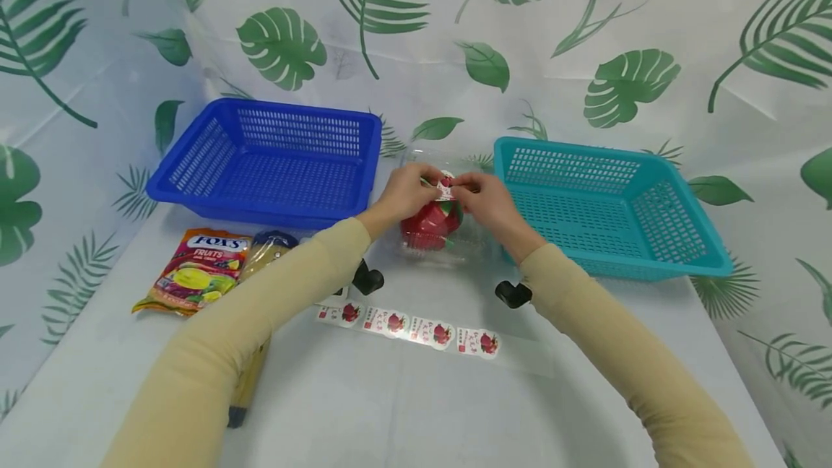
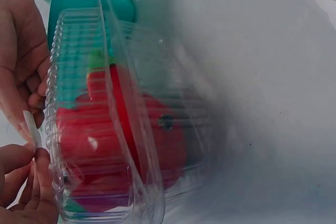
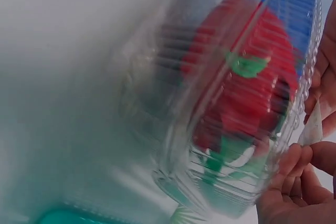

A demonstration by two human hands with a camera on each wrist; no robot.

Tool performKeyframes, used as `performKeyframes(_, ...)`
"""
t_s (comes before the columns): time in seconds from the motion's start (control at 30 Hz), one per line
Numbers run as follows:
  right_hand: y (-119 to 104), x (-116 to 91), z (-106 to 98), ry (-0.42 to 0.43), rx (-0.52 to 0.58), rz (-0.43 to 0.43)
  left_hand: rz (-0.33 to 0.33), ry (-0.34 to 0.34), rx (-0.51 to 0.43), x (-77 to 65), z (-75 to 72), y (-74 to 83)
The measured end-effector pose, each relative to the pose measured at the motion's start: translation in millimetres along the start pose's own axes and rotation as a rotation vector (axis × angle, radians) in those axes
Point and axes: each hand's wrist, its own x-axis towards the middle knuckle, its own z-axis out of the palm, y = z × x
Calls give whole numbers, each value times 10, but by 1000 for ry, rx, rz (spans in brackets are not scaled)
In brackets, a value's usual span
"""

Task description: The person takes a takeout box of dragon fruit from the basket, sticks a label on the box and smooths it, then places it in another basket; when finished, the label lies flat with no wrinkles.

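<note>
Between the two baskets sits a clear plastic box (image 2: 149, 145) with a red dragon fruit (image 1: 429, 226), green-tipped, inside. Its two rims lie close together in the left wrist view. Over the top of the box, my left hand (image 1: 409, 193) and right hand (image 1: 486, 201) pinch opposite sides of a small white sticker (image 1: 445, 188) with a red fruit print. The wrist views show the sticker (image 3: 313, 125) edge-on, held by fingertips beside the ribbed box top. Whether it touches the plastic is unclear.
A blue basket (image 1: 286, 212) stands at the left, a teal basket (image 1: 624, 264) at the right. On the left lie a FOX'S candy bag (image 1: 200, 271) and a gold package (image 1: 260, 255), partly behind my sleeve. A strip of fruit stickers (image 1: 416, 329) lies in front of the box.
</note>
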Motion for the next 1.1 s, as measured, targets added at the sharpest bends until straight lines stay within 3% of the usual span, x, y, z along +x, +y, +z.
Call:
performKeyframes(0.5, -27, 135, 2, -51, -37, 57, -28, -94, -28, 86, -43, -57)
performKeyframes(1.1, -28, 171, -1, -59, -20, 75, -46, -111, -33, 91, -63, -52)
